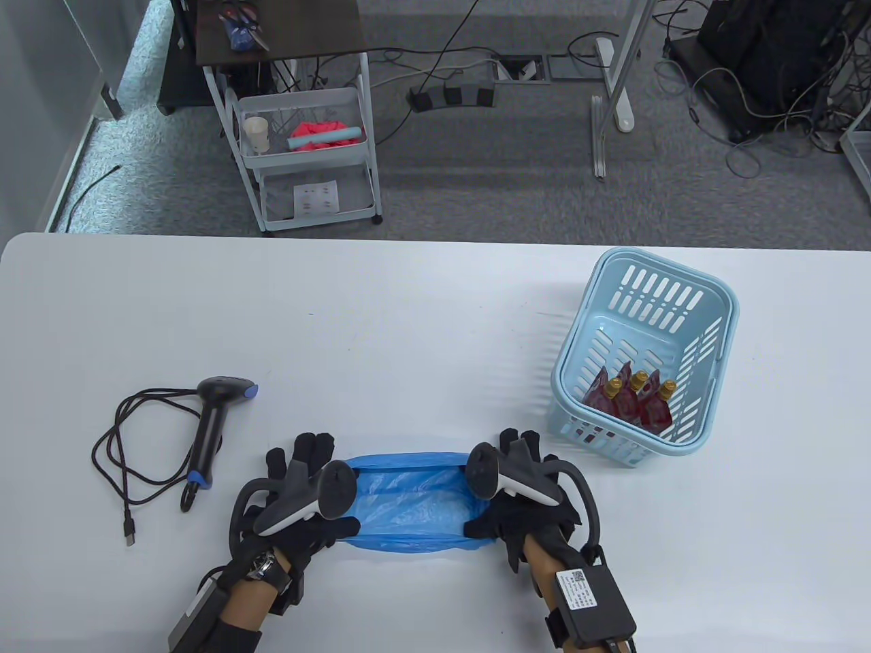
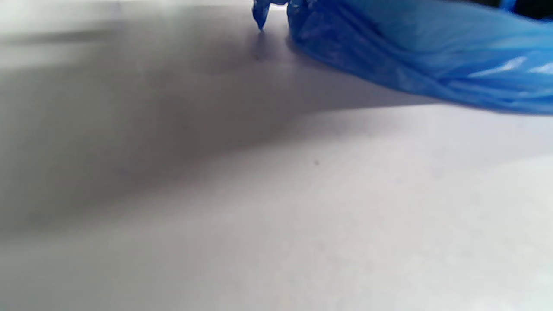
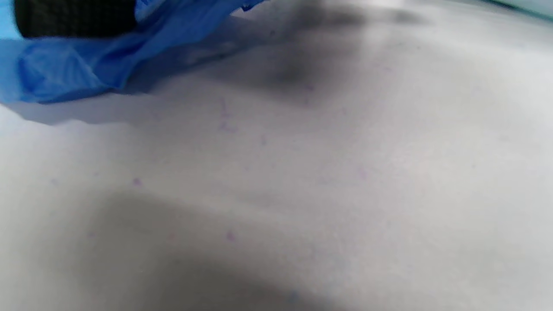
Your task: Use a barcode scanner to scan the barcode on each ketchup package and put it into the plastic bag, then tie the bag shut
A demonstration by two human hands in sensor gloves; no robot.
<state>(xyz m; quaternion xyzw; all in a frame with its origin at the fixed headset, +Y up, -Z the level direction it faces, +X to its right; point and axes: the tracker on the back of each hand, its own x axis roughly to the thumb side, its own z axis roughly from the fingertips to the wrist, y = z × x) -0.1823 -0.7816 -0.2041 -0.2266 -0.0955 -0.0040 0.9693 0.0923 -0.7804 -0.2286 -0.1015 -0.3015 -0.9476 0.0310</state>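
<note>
Low in the centre of the table view, a blue plastic bag [image 1: 415, 496] lies on the white table [image 1: 408, 320], thin, glossy and creased, its mouth spread wide between the two hands. The left hand [image 1: 306, 496] holds the bag's left end, thumb curled along the near rim and fingers reaching past the far rim; the right hand [image 1: 517, 496] holds the right end the same way, thumb on the near edge. Each hand grips the film rather than lying flat on it. In the left wrist view the bag [image 2: 414, 56] fills the upper right as a crumpled blue fold resting on the tabletop; in the right wrist view it [image 3: 86, 65] sits in the upper left, with a dark gloved finger [image 3: 73, 17] above it.

Right of centre stands a pale blue slotted basket [image 1: 708, 299], well apart from the bag, holding several red ketchup packages [image 1: 629, 401] with gold caps, leaning together at its near end. At lower left lies the barcode scanner [image 1: 214, 425], black with blue trim, on its side, its black cable [image 1: 129, 462] looped beside it and ending in a loose USB plug.

Beyond the table's far edge is grey carpet. A white wheeled cart [image 1: 303, 146] at upper left carries a paper cup and something pink, and cables trail across the floor toward the upper right.
</note>
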